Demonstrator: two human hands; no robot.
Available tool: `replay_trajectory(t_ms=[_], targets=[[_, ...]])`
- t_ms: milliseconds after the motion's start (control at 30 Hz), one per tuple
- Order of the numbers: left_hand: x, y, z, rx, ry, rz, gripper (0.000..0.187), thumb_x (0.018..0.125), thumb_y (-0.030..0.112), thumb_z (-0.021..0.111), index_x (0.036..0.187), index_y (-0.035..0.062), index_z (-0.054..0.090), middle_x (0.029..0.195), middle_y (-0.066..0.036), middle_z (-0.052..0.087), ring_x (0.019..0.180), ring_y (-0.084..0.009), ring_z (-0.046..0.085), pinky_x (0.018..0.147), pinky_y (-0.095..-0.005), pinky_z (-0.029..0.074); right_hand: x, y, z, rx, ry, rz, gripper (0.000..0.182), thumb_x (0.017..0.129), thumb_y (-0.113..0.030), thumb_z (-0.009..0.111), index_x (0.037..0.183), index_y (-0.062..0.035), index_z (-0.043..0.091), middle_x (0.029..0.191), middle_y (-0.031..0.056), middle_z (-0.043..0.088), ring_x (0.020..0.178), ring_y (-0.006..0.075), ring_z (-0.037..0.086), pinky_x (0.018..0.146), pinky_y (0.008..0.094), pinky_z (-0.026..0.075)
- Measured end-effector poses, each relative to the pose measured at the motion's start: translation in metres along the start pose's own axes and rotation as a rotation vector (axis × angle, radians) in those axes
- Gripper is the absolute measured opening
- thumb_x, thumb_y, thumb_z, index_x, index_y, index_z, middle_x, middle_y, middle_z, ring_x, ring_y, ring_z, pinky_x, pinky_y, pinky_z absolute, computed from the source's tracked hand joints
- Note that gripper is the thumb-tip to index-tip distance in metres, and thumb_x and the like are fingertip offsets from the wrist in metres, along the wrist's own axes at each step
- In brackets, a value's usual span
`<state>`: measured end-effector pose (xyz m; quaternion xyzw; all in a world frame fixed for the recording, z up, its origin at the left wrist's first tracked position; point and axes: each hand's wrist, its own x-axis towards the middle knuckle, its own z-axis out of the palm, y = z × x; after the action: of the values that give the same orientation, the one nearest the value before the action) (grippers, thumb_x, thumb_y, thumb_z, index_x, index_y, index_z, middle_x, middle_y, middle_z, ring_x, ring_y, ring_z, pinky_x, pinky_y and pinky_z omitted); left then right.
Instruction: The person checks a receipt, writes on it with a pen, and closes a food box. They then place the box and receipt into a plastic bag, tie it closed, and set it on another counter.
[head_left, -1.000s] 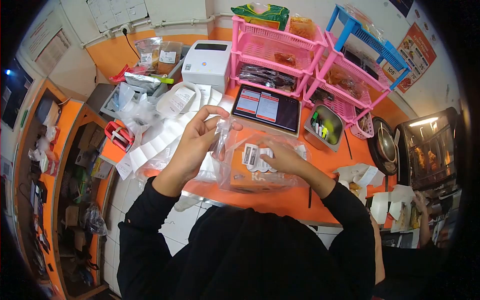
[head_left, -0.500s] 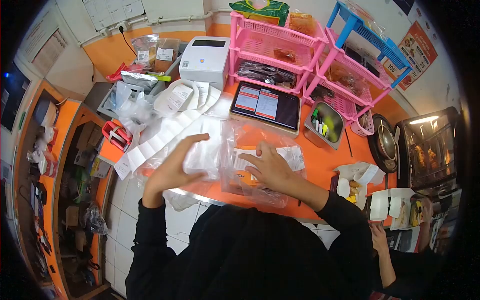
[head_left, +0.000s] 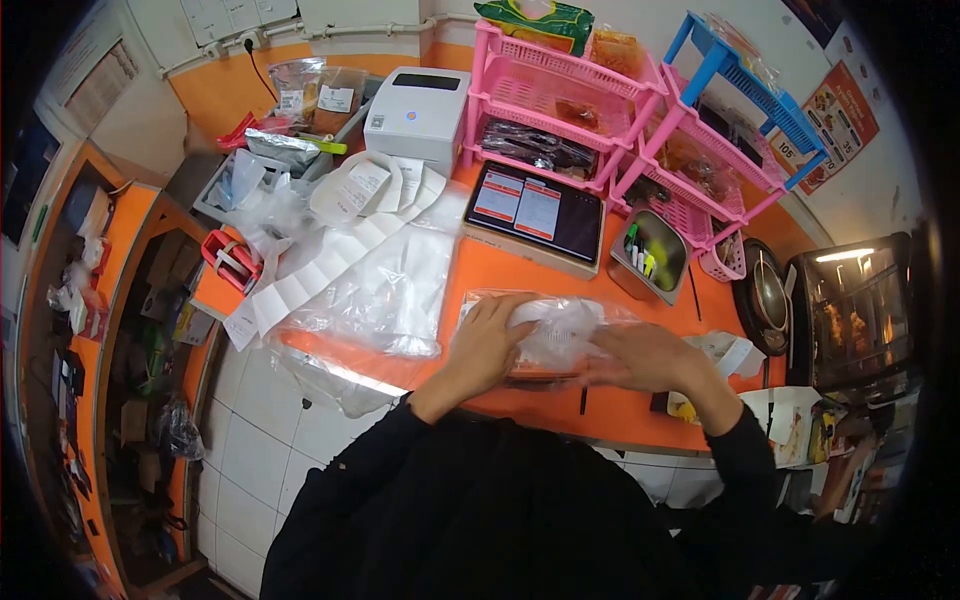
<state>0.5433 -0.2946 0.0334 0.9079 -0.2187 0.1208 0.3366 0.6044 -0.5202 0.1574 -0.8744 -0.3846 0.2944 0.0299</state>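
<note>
A clear plastic bag [head_left: 562, 322] is bunched over a flat package on the orange counter in front of me. Its contents are mostly covered by plastic and hands, with a printed paper label showing through. My left hand [head_left: 484, 352] grips the bag at its left end, fingers curled over the top. At the other end, my right hand [head_left: 652, 358] lies over the plastic, its fingers smeared by motion. Left of the package, a stack of clear plastic bags [head_left: 400, 290] lies flat, crossed by a long strip of white labels [head_left: 300, 280].
Behind the bag stand a tablet [head_left: 535, 210], a white label printer [head_left: 418, 112] and a metal tub of markers [head_left: 650, 255]. Pink basket racks [head_left: 560, 90] rise at the back. Food boxes [head_left: 785, 420] and a lit glass cabinet [head_left: 850, 310] are at right.
My left hand has moved right from over the stack of bags onto the package. My right hand has shifted right, and the bag's loose plastic is now gathered over the package.
</note>
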Motion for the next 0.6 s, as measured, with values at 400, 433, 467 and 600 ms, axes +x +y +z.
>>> replay_trajectory(t_ms=[400,433,467,600], targets=[[0.023,0.024,0.023,0.294,-0.189,0.027,0.059,0.080,0.050,0.056,0.133,0.0231,0.049,0.148,-0.004,0.030,0.138,-0.0336,0.017,0.094,-0.0792,0.007,0.019,0.004,0.025,-0.433,-0.251,0.174,0.062,0.059,-0.037,0.083,0.106,-0.0040,0.062,0.093,0.0114,0.068,0.092,0.0263,0.065,0.080,0.0370,0.047],[0.024,0.023,0.025,0.288,-0.197,0.076,0.059,0.081,0.050,0.055,0.133,0.0228,0.049,0.147,-0.004,0.030,0.138,-0.0331,0.018,0.095,-0.0785,0.007,0.019,0.003,0.026,-0.505,-0.266,0.130,0.058,0.060,-0.036,0.083,0.104,-0.0056,0.062,0.088,0.0106,0.068,0.088,0.0264,0.065,0.080,0.0373,0.047],[0.026,0.022,0.026,0.282,-0.202,0.125,0.059,0.081,0.051,0.054,0.133,0.0225,0.049,0.147,-0.003,0.030,0.138,-0.0326,0.019,0.096,-0.0777,0.007,0.019,0.001,0.026,-0.580,-0.281,0.087,0.054,0.060,-0.034,0.083,0.102,-0.0072,0.062,0.083,0.0099,0.067,0.084,0.0266,0.066,0.081,0.0376,0.046],[0.039,0.021,0.038,0.253,-0.220,0.292,0.058,0.082,0.051,0.053,0.132,0.0214,0.050,0.146,-0.001,0.032,0.137,-0.0287,0.022,0.100,-0.0743,0.009,0.021,-0.003,0.005,-0.580,-0.533,0.025,0.046,0.061,-0.028,0.081,0.101,-0.0123,0.063,0.077,0.0083,0.066,0.083,0.0262,0.064,0.086,0.0376,0.041]])
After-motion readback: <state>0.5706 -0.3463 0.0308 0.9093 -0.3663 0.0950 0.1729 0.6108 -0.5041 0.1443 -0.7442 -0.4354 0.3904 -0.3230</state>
